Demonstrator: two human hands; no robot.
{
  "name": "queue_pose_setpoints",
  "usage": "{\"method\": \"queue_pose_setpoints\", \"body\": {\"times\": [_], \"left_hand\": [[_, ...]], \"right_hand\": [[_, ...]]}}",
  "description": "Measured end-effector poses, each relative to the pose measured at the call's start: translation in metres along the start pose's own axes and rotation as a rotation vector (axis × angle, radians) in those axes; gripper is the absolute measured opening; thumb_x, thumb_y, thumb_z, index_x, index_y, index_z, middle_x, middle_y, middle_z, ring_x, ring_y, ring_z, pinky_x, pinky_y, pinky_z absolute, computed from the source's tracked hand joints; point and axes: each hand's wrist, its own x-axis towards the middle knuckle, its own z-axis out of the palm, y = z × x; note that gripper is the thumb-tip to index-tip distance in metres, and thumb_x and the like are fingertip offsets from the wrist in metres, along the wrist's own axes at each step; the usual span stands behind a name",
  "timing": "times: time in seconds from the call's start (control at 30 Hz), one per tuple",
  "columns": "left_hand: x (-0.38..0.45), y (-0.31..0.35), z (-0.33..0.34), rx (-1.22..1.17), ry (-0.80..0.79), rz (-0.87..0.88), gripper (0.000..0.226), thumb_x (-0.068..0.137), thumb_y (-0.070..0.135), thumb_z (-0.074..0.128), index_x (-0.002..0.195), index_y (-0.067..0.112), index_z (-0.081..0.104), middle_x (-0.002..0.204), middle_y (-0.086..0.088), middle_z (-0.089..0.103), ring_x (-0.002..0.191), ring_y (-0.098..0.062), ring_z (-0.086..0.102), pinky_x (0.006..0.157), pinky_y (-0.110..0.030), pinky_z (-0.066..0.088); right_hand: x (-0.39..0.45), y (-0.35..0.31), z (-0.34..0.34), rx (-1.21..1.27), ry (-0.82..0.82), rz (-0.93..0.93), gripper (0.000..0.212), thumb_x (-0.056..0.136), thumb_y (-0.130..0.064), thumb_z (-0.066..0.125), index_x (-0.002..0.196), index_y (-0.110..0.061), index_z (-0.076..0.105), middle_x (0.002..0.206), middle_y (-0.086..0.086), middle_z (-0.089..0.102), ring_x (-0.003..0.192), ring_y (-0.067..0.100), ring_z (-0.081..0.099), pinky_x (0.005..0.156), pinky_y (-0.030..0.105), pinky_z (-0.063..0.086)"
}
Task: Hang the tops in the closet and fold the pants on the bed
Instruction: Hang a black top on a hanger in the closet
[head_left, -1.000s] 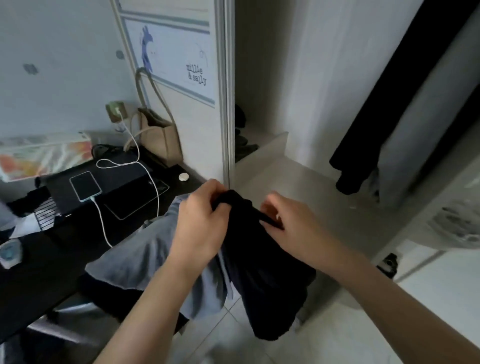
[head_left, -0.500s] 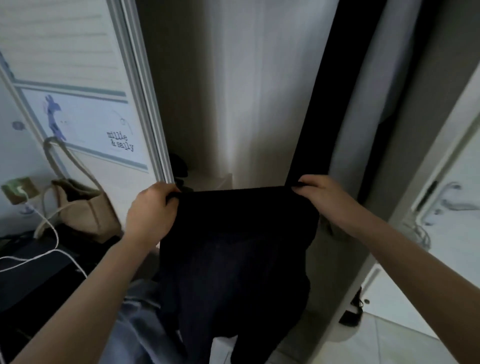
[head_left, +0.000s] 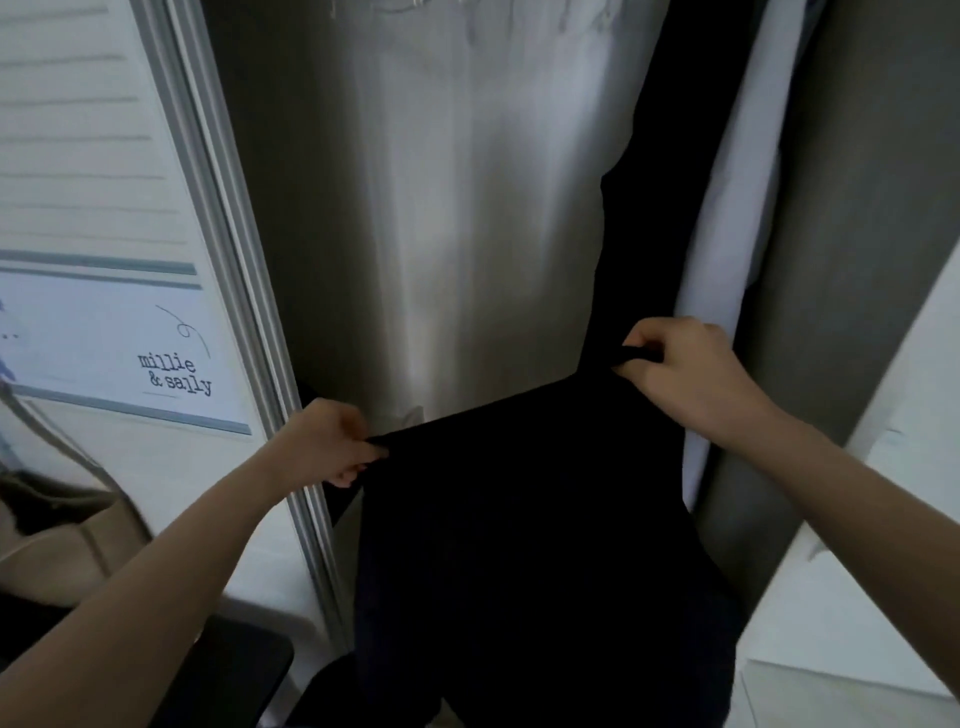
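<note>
Fingers (head_left: 358, 454) of the left hand (head_left: 327, 441) are curled round one top corner of a black garment (head_left: 519, 545), pinching the cloth against the thumb. Fingers (head_left: 636, 343) of the right hand (head_left: 680, 374) are clenched on the other corner, held higher, so the top edge of the garment slopes up from left to right. The cloth is stretched between the two hands and hangs down in front of the open closet (head_left: 322, 234), its lower part running out of view at the bottom.

Behind it, inside the closet, a white garment (head_left: 467, 208) hangs full length, with a dark garment (head_left: 654, 156) just beside it on the right and a pale one (head_left: 737, 182) beyond that. The closet's sliding door (head_left: 171, 457) stands at the left with a metal edge frame; a poster (head_left: 104, 338) on it reads "millie & sally". A beige bag (head_left: 57, 540) hangs or stands near the door's lower left. The corner of a black surface (head_left: 244, 670) shows at the bottom left, under the left forearm.
</note>
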Motion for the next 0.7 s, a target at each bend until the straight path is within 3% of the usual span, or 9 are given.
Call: {"method": "queue_pose_setpoints", "body": {"times": [0.1,0.17,0.23,0.33,0.43,0.53,0.63,0.7], "left_hand": [[0.004,0.002,-0.002,-0.570,-0.105,-0.141,0.018,0.078,0.006,0.075,0.093,0.000,0.067,0.081,-0.015,0.075,0.069,-0.024,0.074,0.057,-0.027,0.059],[0.006,0.007,-0.006,-0.931,-0.211,-0.202,0.020,0.081,0.007,0.068,0.100,0.004,0.069,0.097,-0.015,0.075,0.081,-0.023,0.074,0.063,-0.029,0.060],[0.012,0.016,-0.013,-1.115,-0.279,-0.231,0.020,0.083,0.009,0.063,0.101,0.006,0.069,0.096,-0.013,0.075,0.085,-0.022,0.073,0.068,-0.031,0.061],[0.021,0.034,-0.026,-1.079,-0.291,-0.221,0.013,0.086,0.015,0.060,0.096,0.009,0.066,0.086,-0.008,0.068,0.084,-0.021,0.065,0.078,-0.034,0.051],[0.027,0.054,-0.035,-0.897,-0.212,-0.156,0.004,0.091,0.013,0.060,0.090,0.012,0.063,0.078,-0.006,0.060,0.072,-0.018,0.059,0.071,-0.030,0.043],[0.029,0.075,-0.044,-0.752,-0.158,-0.047,0.009,0.088,0.013,0.067,0.095,0.009,0.066,0.083,-0.008,0.067,0.072,-0.017,0.063,0.067,-0.026,0.047],[0.034,0.095,-0.053,-0.648,-0.058,0.054,0.026,0.090,0.018,0.068,0.108,-0.001,0.067,0.096,-0.015,0.069,0.085,-0.023,0.066,0.075,-0.030,0.051],[0.039,0.110,-0.060,-0.571,0.057,0.136,0.024,0.091,0.020,0.067,0.100,-0.003,0.066,0.086,-0.018,0.062,0.078,-0.026,0.061,0.065,-0.031,0.046]], "right_hand": [[0.001,0.013,0.013,-0.025,0.010,0.033,0.011,0.083,-0.020,0.063,0.072,-0.019,0.062,0.070,-0.003,0.064,0.069,0.007,0.059,0.058,0.015,0.041],[0.004,0.018,0.015,-0.127,-0.024,-0.009,0.012,0.086,-0.021,0.064,0.075,-0.015,0.061,0.071,0.000,0.064,0.068,0.014,0.059,0.060,0.024,0.043],[0.007,0.021,0.015,-0.245,-0.153,-0.094,0.014,0.087,-0.024,0.066,0.076,-0.019,0.058,0.073,-0.002,0.061,0.071,0.015,0.059,0.063,0.027,0.043],[0.014,0.021,0.012,-0.349,-0.288,-0.142,0.015,0.087,-0.026,0.067,0.079,-0.017,0.058,0.078,-0.001,0.062,0.077,0.015,0.061,0.067,0.027,0.046],[0.022,0.019,0.005,-0.346,-0.304,-0.113,0.016,0.086,-0.026,0.069,0.081,-0.020,0.055,0.078,-0.002,0.062,0.077,0.014,0.060,0.069,0.025,0.047],[0.029,0.014,0.002,-0.388,-0.417,-0.082,0.012,0.084,-0.026,0.070,0.087,-0.018,0.060,0.077,-0.004,0.059,0.077,0.014,0.061,0.072,0.025,0.050],[0.041,-0.001,0.002,-0.318,-0.544,-0.006,0.013,0.086,-0.020,0.066,0.088,-0.007,0.063,0.075,0.011,0.069,0.067,0.025,0.069,0.062,0.032,0.058],[0.054,-0.017,-0.003,-0.241,-0.558,0.032,0.014,0.089,-0.015,0.063,0.091,-0.001,0.063,0.071,0.020,0.067,0.065,0.032,0.070,0.057,0.035,0.058]]}}
